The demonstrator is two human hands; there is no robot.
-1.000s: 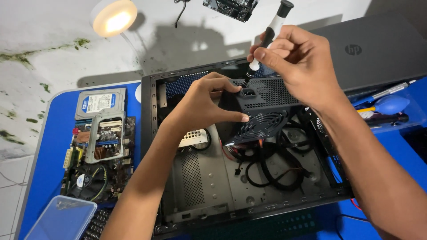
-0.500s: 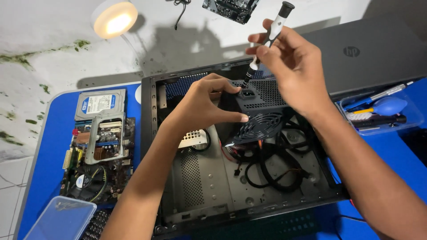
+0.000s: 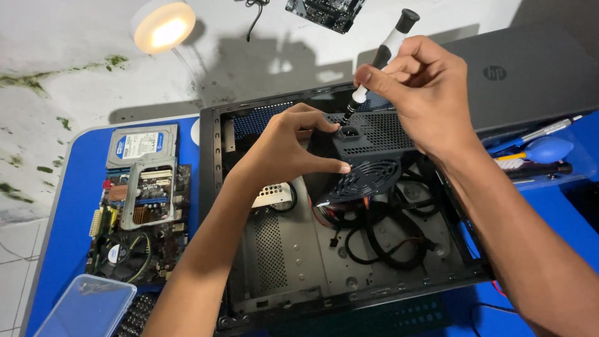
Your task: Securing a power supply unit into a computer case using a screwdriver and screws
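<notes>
While cables [image 3: 380,231] crowd the case [image 3: 281,262] at five o'clock, our left hand [image 3: 293,146] grips the power supply [image 3: 368,156]; our right hand [image 3: 424,93] fingers pinch the screwdriver [image 3: 382,55].

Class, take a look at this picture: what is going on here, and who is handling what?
A person is working inside an open black computer case lying on a blue table. The left hand steadies a black power supply tilted up inside the case. The right hand holds a screwdriver with its tip at the supply's back face. A motherboard and a hard drive lie to the left of the case.
</notes>
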